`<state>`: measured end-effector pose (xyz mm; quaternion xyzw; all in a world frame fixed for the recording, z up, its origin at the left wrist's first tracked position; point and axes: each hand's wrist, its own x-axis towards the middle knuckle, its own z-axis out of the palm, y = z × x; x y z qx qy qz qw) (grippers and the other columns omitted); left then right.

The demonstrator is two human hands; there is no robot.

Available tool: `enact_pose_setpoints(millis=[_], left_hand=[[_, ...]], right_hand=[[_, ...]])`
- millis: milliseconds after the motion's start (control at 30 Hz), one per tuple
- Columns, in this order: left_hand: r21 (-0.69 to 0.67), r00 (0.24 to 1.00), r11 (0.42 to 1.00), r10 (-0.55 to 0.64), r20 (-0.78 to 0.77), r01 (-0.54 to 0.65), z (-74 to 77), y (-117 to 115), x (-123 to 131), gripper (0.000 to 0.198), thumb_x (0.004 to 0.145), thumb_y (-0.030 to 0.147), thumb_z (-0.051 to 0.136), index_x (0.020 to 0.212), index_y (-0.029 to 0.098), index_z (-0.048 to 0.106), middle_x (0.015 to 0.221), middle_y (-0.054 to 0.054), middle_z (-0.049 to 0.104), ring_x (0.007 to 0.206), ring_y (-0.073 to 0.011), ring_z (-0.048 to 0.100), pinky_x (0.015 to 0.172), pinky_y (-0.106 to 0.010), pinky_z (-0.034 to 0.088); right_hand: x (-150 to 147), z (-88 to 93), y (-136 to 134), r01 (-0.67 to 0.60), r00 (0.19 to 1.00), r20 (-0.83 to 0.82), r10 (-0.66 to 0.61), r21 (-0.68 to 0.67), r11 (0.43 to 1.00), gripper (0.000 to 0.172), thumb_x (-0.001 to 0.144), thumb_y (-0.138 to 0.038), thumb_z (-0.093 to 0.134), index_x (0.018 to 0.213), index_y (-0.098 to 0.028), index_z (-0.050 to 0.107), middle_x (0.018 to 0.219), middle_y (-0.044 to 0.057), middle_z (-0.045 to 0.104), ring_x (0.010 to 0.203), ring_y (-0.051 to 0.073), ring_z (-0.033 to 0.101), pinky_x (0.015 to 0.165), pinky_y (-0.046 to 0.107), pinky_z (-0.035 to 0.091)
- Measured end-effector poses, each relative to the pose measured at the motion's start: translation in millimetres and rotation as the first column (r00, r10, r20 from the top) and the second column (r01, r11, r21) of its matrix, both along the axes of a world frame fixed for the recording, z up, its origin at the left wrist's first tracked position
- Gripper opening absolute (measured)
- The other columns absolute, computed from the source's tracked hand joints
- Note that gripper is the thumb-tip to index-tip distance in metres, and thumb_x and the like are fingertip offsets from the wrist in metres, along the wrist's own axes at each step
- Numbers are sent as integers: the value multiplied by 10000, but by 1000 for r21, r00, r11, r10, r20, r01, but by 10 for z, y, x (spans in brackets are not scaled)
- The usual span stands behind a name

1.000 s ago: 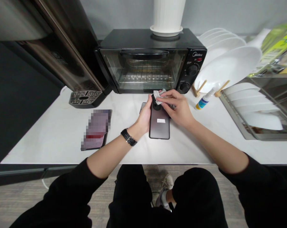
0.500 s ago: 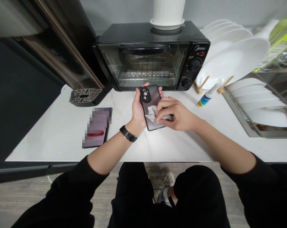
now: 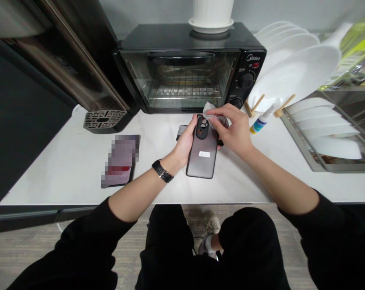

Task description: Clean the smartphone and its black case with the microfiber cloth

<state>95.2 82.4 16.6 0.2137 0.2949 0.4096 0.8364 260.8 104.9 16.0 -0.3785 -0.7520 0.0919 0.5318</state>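
- Left hand (image 3: pixel 184 147) grips the phone case (image 3: pixel 201 167) over the bench (image 3: pixel 158 189), midway along its front edge!
- Right hand (image 3: pixel 235 129) pinches the tissue (image 3: pixel 209 108) by the camera-hole end: wiping, seemingly.
- Next stroke wants that case steady.

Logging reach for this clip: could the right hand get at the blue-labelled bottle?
Probably yes: nothing visible stands between the right hand and the bottle, though that hand holds a wipe.

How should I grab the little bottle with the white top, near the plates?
I'd hold the bottle around its blue-labelled body, coming from the person's side. It seems to stand upright, the body looks wider than the white top, and wooden pegs and plates crowd it from behind.
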Motion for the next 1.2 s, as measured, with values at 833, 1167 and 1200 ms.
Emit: enact_pose_setpoints(millis=[833, 1167, 1200], left_hand=[[282, 979, 937, 190, 80, -205, -35, 64, -31, 526, 1091, 614, 456, 1389, 269, 718, 998, -46, 802, 1048, -245, 796, 904, -344, 664], [199, 915, 894, 386, 114, -402, 26, 239, -218, 575, 1094, 650, 359, 1503, 333, 611, 1163, -62, 809, 1051, -249, 793, 865, -358, 658], [206, 921, 898, 376, 104, -390, 18, 240, -212, 578, 1097, 645, 351, 1501, 328, 615, 1154, -64, 811, 1071, -253, 790, 889, -365, 656]], right_hand=[[-143, -39, -172, -425, 895, 138, 424, -29, 905, 164, 1031, -316, 684, 1051, -260, 837, 921, 32, 747, 845, 172, 696, 768, 334, 564], [-126, -10, -173, -392, 836, 374, 402, -107, 914, 129, 989, -229, 684, 913, -248, 787, 872, 5, 731, 854, 175, 682, 795, 325, 504], [-108, -2, -149, -330, 870, 360, 336, -82, 941, 134, 991, -230, 669, 908, -242, 774, 884, 12, 728, 858, 182, 677, 784, 327, 499]])
